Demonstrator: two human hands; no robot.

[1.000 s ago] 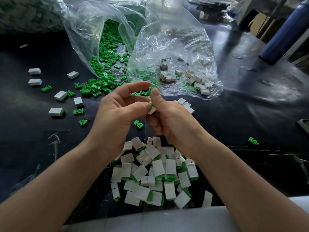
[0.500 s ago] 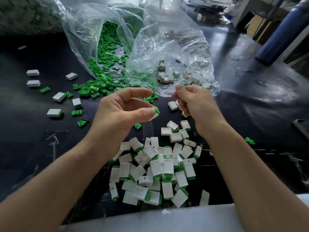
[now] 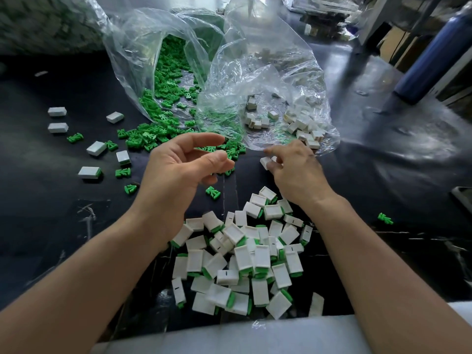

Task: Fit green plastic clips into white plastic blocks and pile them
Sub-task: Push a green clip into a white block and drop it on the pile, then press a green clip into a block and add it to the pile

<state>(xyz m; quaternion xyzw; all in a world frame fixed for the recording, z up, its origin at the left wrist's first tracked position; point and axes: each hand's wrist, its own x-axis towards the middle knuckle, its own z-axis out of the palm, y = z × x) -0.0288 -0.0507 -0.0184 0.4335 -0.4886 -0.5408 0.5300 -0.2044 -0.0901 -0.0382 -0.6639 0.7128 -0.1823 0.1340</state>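
Observation:
My left hand (image 3: 176,175) hovers palm-in above the black table, its fingers loosely curved and holding nothing. My right hand (image 3: 296,172) reaches to the mouth of the clear bag of white blocks (image 3: 301,126), and its fingertips pinch a loose white block (image 3: 265,162). Below both hands lies the pile of white blocks with green clips fitted (image 3: 245,264). Green clips (image 3: 153,136) spill from a second clear bag (image 3: 168,72) just beyond my left hand. A single green clip (image 3: 212,192) lies between my hands.
Several stray white blocks (image 3: 89,172) and clips are scattered at the left. One clip (image 3: 385,218) lies alone at the right. A blue cylinder (image 3: 434,52) stands at the back right. A white ledge (image 3: 229,335) runs along the table's near edge.
My left hand has let go of the fitted block it held and is now empty. My right hand moved away from the left, forward to the bag mouth, and took hold of a white block.

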